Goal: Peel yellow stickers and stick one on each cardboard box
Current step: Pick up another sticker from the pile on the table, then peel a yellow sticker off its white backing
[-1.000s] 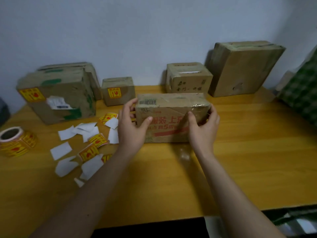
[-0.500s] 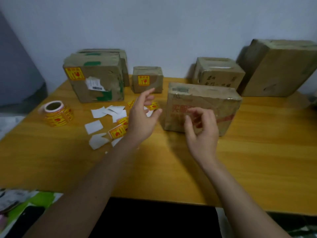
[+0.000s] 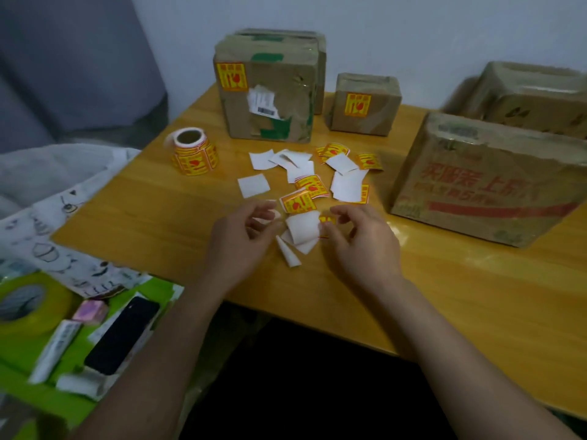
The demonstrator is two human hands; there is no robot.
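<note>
Both hands work over the pile of cut stickers [image 3: 309, 185] in front of the sticker roll [image 3: 194, 153]. The right hand [image 3: 359, 242] pinches with narrow fingers a sticker piece [image 3: 306, 228], its white backing towards the camera and a little yellow showing at the edge. The left hand [image 3: 243, 239] is half curled just beside it and seems to hold nothing.

To do this step well, I would bend one corner so the yellow layer lifts from the backing, then peel slowly so it does not curl onto itself.

The printed box [image 3: 486, 182], to the right of the pile, shows no yellow sticker on its visible faces. The two boxes behind the pile carry one each. The box [image 3: 533, 96] at the far right is cut off by the frame, and the fingertips are blurred, so whether peeling has begun I cannot tell.
</note>
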